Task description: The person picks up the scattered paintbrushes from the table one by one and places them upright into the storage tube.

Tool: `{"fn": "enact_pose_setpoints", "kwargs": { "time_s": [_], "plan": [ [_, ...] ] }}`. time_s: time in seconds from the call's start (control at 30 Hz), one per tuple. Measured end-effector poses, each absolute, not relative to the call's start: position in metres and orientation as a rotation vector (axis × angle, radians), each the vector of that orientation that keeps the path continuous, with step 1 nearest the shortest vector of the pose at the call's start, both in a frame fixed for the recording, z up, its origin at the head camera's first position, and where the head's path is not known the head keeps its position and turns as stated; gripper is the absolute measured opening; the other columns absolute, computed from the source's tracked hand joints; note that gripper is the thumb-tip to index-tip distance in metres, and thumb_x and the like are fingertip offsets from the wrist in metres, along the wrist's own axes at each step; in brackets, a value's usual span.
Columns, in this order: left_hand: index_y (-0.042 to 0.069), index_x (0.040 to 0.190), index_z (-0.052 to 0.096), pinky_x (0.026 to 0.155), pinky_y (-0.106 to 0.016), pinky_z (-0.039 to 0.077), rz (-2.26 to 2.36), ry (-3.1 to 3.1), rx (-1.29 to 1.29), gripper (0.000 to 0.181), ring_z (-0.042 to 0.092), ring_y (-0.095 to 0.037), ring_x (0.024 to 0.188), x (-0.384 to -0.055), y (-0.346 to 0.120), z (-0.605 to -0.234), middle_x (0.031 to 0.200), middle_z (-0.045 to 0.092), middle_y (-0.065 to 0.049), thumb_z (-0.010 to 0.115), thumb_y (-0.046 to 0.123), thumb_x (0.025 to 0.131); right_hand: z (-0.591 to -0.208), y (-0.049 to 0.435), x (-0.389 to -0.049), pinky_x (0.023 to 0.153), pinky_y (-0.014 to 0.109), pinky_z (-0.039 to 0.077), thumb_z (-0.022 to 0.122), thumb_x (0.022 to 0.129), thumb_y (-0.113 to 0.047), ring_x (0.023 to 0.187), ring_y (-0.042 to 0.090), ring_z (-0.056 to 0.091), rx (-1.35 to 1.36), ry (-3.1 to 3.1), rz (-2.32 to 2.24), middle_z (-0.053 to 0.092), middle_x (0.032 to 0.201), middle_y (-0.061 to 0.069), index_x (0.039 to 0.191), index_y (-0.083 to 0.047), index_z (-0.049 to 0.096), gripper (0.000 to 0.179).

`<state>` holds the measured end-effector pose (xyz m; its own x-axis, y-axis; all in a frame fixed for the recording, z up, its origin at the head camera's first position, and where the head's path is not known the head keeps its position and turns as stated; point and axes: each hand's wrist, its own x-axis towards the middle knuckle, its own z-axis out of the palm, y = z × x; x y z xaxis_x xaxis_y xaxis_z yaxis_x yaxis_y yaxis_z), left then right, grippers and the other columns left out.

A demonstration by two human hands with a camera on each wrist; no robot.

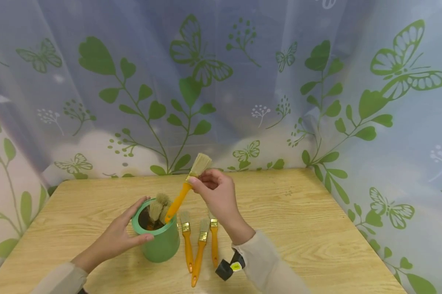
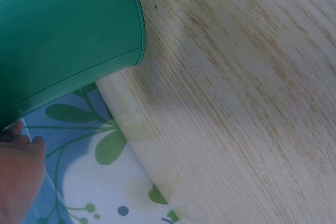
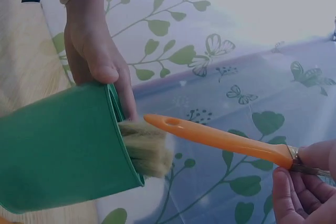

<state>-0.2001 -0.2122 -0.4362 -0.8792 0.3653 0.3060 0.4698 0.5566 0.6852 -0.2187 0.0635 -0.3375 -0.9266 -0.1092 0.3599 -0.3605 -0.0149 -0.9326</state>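
Note:
My left hand [image 1: 119,232] holds the green round container [image 1: 162,245] near its rim, thumb at the front and fingers at the far left side. Bristle heads of several brushes [image 1: 160,206] stick up inside it; their handles are hidden. Above the rim, my right hand [image 1: 221,196] pinches a paintbrush [image 1: 185,190] at its metal ferrule. This brush has its pale bristles up and its orange handle [image 3: 226,141] slanting down, the handle's end close to the container's opening. In the left wrist view, the container's side [image 2: 68,30] fills the upper left.
Three more paintbrushes with orange handles, among them the middle one [image 1: 198,259], lie on the wooden table [image 1: 279,212] right of the container. A curtain [image 1: 243,122] printed with leaves and butterflies hangs behind the table and along its sides.

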Motion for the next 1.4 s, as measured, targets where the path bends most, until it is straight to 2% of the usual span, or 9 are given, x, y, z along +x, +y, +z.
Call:
{"fn": "enact_pose_setpoints", "kwargs": {
  "time_s": [0.23,0.63,0.7,0.93,1.17,1.4],
  "plan": [
    [0.023,0.154,0.021,0.096,-0.072,0.032,-1.236,-2.647,-0.739,0.096,0.034,-0.047,0.134,-0.199,-0.211,-0.433,0.154,0.029,-0.019,0.08,0.025,0.079,-0.341,0.048,-0.214,0.07,0.025,0.056,0.072,0.087,-0.018,0.076,0.014,0.066,0.585,-2.169,1.929,0.068,0.089,0.012,0.096,-0.003,0.068,0.018],
    [0.021,0.154,0.019,0.097,-0.072,0.031,-1.235,-2.649,-0.741,0.096,0.033,-0.048,0.134,-0.198,-0.211,-0.432,0.154,0.03,-0.018,0.08,0.024,0.079,-0.361,0.035,-0.209,0.073,0.02,0.055,0.071,0.088,-0.024,0.079,0.009,0.065,0.649,-2.36,1.744,0.068,0.087,0.003,0.092,-0.008,0.067,0.017],
    [0.021,0.154,0.019,0.097,-0.072,0.031,-1.239,-2.651,-0.742,0.096,0.033,-0.048,0.135,-0.198,-0.211,-0.432,0.154,0.03,-0.018,0.079,0.024,0.08,-0.364,0.034,-0.208,0.073,0.02,0.054,0.071,0.088,-0.023,0.079,0.008,0.065,0.667,-2.389,1.728,0.068,0.088,0.003,0.093,-0.007,0.067,0.017],
    [0.022,0.154,0.021,0.096,-0.072,0.032,-1.246,-2.646,-0.739,0.095,0.034,-0.047,0.134,-0.199,-0.211,-0.433,0.153,0.031,-0.019,0.08,0.024,0.079,-0.373,0.04,-0.208,0.079,0.023,0.055,0.07,0.089,-0.024,0.088,0.012,0.066,0.661,-2.399,1.791,0.07,0.098,0.003,0.109,-0.007,0.069,0.026],
    [0.025,0.154,0.02,0.095,-0.073,0.032,-1.247,-2.668,-0.721,0.095,0.033,-0.049,0.134,-0.199,-0.21,-0.433,0.154,0.028,-0.02,0.08,0.026,0.079,-0.391,0.064,-0.218,0.079,0.024,0.054,0.067,0.091,-0.025,0.091,0.018,0.066,0.602,-2.416,1.793,0.07,0.101,0.006,0.109,-0.007,0.07,0.025],
    [0.026,0.154,0.02,0.096,-0.073,0.032,-1.228,-2.687,-0.703,0.096,0.032,-0.049,0.134,-0.198,-0.21,-0.432,0.154,0.027,-0.02,0.08,0.029,0.079,-0.413,0.086,-0.228,0.077,0.026,0.054,0.067,0.092,-0.025,0.088,0.016,0.064,0.445,-2.507,1.699,0.07,0.099,0.006,0.106,-0.005,0.07,0.025]
  ]
}}
